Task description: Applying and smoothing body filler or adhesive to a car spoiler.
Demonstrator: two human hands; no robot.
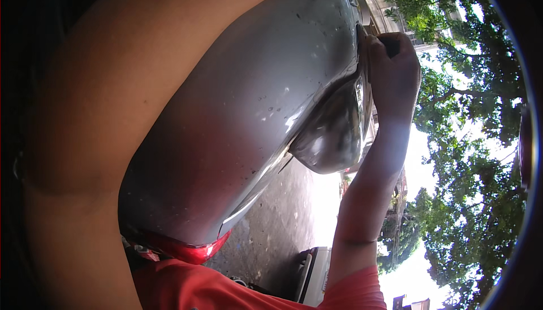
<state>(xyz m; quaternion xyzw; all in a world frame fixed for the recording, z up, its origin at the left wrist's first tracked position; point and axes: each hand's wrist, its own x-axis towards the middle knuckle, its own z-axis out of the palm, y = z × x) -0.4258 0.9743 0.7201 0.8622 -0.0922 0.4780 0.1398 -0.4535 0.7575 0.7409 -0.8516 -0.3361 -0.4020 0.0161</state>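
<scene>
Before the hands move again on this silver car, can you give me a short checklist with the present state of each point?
1. Right hand closed on a dark object at the panel edge: ok, the fingers are curled around it; what the object is, cannot tell.
2. Left hand in view: not ok, only the left arm shows, reaching over the silver car body; the hand is cut off at the top edge.
3. Left hand grip: cannot tell.
4. Panel surface: not ok, small dark specks and marks show on it.
5. Red tail light unbroken: cannot tell, only its edge shows.
6. Ground beside the car: ok, bare pavement.
</scene>
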